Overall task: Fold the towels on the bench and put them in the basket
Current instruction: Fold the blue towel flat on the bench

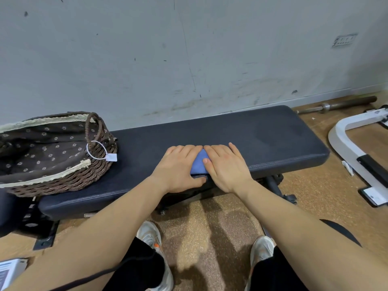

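Dark bench point(262, 139), blue towel point(198, 164) mostly hidden under flat left hand point(178, 166), flat right hand point(226, 166)

I read this as gym: padded weight bench point(231, 131), barbell point(340, 105) lying along scuffed wall point(147, 59), white equipment frame point(344, 148) at right, speckled rubber-like flooring point(210, 227).

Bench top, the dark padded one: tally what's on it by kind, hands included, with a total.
Folded blue cloth towel: 1
Brown woven wicker basket: 1
Bare hands, left hand and right hand, flat on the towel: 2
Total: 4
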